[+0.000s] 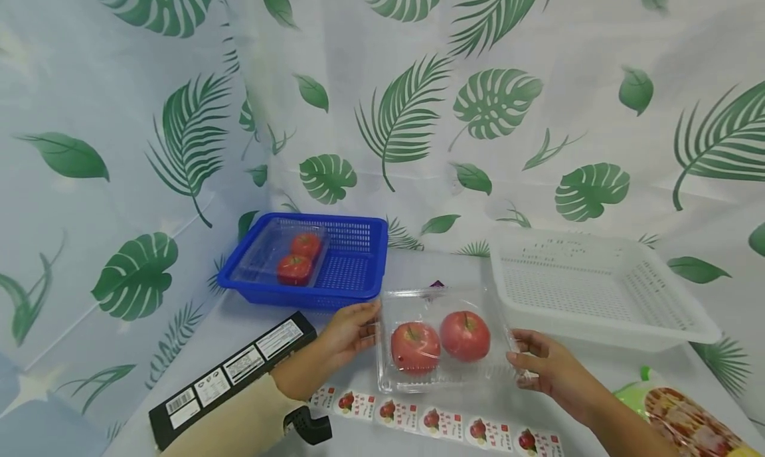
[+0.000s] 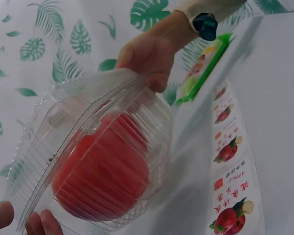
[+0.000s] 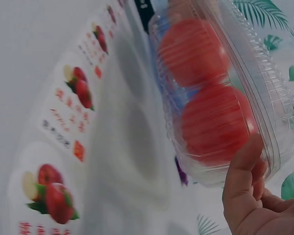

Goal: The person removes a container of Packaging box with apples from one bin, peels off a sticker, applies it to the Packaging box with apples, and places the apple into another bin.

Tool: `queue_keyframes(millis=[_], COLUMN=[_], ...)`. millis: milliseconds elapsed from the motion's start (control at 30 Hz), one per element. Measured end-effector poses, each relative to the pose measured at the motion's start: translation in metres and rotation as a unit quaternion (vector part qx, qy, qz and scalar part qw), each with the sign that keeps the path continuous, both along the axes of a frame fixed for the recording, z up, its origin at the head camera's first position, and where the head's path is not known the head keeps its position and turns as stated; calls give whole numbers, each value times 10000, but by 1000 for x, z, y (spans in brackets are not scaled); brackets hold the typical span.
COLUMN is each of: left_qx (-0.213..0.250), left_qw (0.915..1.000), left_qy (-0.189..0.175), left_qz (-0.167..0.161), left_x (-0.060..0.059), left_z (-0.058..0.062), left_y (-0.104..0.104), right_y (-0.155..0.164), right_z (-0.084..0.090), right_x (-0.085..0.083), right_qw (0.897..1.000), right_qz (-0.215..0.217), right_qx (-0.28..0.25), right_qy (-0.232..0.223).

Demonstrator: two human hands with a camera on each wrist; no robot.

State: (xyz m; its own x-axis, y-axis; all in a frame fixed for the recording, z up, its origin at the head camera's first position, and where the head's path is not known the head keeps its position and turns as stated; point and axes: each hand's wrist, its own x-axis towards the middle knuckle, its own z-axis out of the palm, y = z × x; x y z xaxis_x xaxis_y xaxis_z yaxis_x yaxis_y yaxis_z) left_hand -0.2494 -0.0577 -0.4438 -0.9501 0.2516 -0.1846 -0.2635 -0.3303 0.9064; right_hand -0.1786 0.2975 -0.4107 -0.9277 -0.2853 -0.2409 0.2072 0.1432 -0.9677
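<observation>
Two red apples (image 1: 415, 356) lie side by side inside a clear plastic clamshell box (image 1: 418, 305), held above the table between both hands. The left hand (image 1: 348, 335) grips the box's left end; in the left wrist view, its thumb and fingertips (image 2: 50, 224) pinch the rim. At the opposite end the right hand (image 1: 542, 363) holds the edge, and its bent fingers (image 3: 242, 171) show against the rim in the right wrist view. Lid and base meet along that rim. Below the box runs a strip of apple-printed stickers (image 1: 439, 422).
A blue basket (image 1: 358, 300) at the back left contains another clear box (image 1: 263, 252) with apples. White basket (image 1: 615, 324) stands at the back right. The left forearm crosses a long black box (image 1: 179, 407). At front right lies a green-edged printed bag (image 1: 687, 420).
</observation>
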Motion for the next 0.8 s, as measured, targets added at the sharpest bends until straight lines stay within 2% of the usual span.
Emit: queue_keyframes(millis=[267, 533, 800], left_qx=[-64, -189, 375], left_qw=[9997, 9996, 9988], left_qy=[160, -35, -231], left_qz=[-190, -225, -213], left_x=[-3, -5, -15], left_z=[-5, -13, -20], left_y=[0, -4, -1], right_y=[0, -9, -13], right_z=[-16, -30, -34], right_x=[9, 13, 4], right_qw=[9986, 9959, 9970], right_qz=[-58, -136, -286], right_qx=[-445, -621, -482], right_qy=[-262, -640, -526])
